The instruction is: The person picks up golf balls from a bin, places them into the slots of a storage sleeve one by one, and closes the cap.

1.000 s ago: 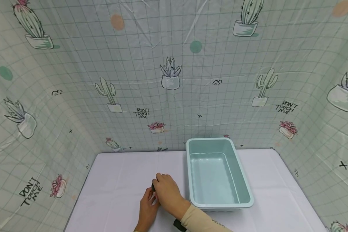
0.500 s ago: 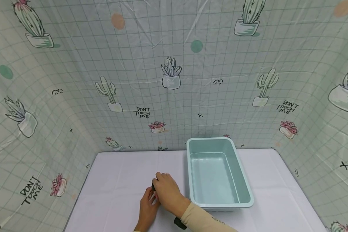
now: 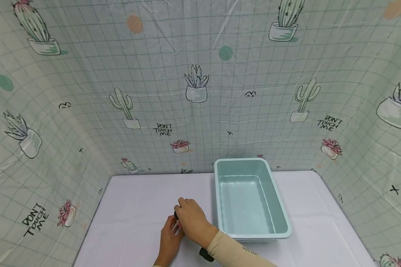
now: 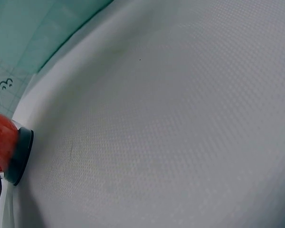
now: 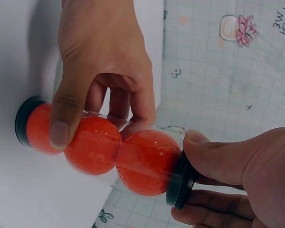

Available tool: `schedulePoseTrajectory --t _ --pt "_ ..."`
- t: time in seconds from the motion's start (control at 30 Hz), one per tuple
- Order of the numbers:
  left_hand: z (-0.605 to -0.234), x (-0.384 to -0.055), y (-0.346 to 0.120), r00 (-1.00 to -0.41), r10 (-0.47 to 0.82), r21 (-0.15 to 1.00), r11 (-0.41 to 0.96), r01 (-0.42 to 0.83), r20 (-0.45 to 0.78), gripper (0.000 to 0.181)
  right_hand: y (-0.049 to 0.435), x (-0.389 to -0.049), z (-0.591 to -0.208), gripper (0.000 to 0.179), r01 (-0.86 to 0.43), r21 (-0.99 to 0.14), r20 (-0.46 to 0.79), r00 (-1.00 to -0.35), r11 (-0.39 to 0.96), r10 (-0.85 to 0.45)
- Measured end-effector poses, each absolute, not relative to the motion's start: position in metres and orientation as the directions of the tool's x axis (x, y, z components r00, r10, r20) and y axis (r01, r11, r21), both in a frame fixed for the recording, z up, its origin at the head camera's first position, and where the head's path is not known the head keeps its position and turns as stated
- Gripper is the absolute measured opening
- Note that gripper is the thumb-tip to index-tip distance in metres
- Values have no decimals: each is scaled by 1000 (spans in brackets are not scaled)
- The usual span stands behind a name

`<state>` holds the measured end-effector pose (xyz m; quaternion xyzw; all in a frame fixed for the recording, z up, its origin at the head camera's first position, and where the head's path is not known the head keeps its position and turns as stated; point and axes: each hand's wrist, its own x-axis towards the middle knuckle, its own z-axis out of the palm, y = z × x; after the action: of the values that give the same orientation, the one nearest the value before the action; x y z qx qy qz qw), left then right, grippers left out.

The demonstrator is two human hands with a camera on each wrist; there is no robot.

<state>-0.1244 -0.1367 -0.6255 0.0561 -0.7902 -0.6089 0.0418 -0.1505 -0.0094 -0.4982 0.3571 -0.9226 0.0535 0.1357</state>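
Observation:
A clear tube of orange-red balls (image 5: 147,161) stands upright on the white table, with a dark cap (image 5: 181,180) at its top and a dark base (image 5: 29,122) at its foot. Three balls show through its wall. My left hand (image 3: 169,239) grips the tube's middle, thumb on one side and fingers round the other. At the top, my right hand (image 3: 194,220) pinches the cap between thumb and fingers. In the head view the hands hide nearly all of the tube. The left wrist view catches only its lower ball (image 4: 2,142) and base (image 4: 20,156) at the left edge.
A pale blue-green plastic bin (image 3: 220,200) stands on the white-covered table (image 3: 133,215), right of the hands, with nothing in it. A small black object (image 3: 206,254) sits by the right sleeve. A cactus-print curtain (image 3: 160,74) surrounds the table.
Both hands stay in place on the tube. The right forearm and the black object beside it have shifted very slightly.

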Motion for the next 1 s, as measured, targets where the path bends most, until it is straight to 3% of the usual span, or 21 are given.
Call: schedulePoseTrajectory --t 1.0 --pt "-627 -124 -138 -991 -133 971 236 -44 -13 46 -9 -154 -496 23 -693 66 274 -679 718 -681"
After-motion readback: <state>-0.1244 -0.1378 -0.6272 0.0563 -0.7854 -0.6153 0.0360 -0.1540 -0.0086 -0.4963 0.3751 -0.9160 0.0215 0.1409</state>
